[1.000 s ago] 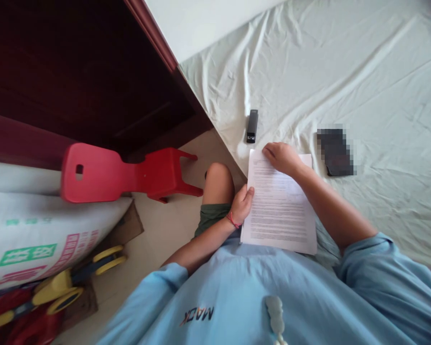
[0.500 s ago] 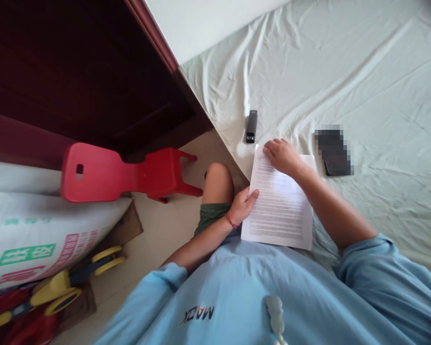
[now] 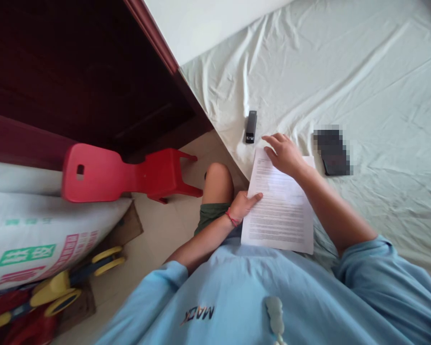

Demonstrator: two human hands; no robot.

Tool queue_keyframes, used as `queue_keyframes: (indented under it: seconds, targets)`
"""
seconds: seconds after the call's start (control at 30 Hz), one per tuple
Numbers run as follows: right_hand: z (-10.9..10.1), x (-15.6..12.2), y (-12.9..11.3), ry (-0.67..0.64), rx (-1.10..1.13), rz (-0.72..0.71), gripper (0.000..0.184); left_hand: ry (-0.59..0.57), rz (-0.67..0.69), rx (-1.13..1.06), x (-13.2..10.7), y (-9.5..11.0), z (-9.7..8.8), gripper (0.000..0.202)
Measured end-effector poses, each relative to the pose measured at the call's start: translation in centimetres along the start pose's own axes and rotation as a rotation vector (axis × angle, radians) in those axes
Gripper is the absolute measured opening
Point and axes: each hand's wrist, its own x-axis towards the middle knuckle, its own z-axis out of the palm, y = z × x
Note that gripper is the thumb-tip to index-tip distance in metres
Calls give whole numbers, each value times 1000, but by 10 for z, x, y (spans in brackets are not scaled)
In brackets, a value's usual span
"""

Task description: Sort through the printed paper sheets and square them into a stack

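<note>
Printed paper sheets (image 3: 278, 211) rest on my lap, at the edge of the bed. My left hand (image 3: 246, 205) is closed on their left edge, thumb on top and fingers underneath. Over the top edge hovers my right hand (image 3: 284, 152), fingers spread and apart, holding nothing. Whether its underside touches the paper I cannot tell. Just beyond the fingertips a black stapler (image 3: 251, 127) lies on the bed sheet. How many sheets are in the stack is not visible.
A dark blurred object (image 3: 333, 152) lies on the pale bed sheet (image 3: 345, 81) to the right. On the floor at left are a red plastic chair (image 3: 158, 172), a large printed sack (image 3: 39, 230) and a yellow-wheeled toy (image 3: 61, 292). Dark red furniture (image 3: 75, 67) stands behind them.
My right hand has lifted off the top of the paper and its fingers have spread. The paper has shifted slightly toward me, and my left thumb reaches further over it.
</note>
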Motion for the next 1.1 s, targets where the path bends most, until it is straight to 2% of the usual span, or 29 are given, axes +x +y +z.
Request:
queue_keyframes:
  seconds: [0.07,0.13,0.2,0.37,0.5,0.57,0.67,0.77,0.87,0.93,1.1]
  targets:
    - [2,-3,-5,30,-11,-154,46,1,34,29,1,0,0,78]
    - [5,-6,-11,-11,-14,-306,39,-3,57,50,0,1,1,77]
    - [7,-7,-15,-39,-10,-373,33,-5,64,67,0,2,1,76]
    - [10,-5,-15,-9,52,-308,38,-9,85,58,-2,4,3,79]
    - [7,-1,-12,58,82,-80,46,12,125,74,-2,3,3,82]
    - [5,1,-12,-3,44,8,44,7,136,75,-2,2,3,82]
    - [3,1,-13,-117,-1,14,44,4,142,58,-4,1,3,83]
    - [3,0,-15,-74,-44,40,45,-10,137,46,-6,0,4,84]
    - [3,2,-16,-138,-53,37,42,-24,132,52,-6,-1,3,82]
    - [4,3,-15,-170,-17,13,38,-10,142,50,-5,0,2,82]
    - [2,8,-13,-136,66,-17,31,45,199,-30,1,8,2,80]
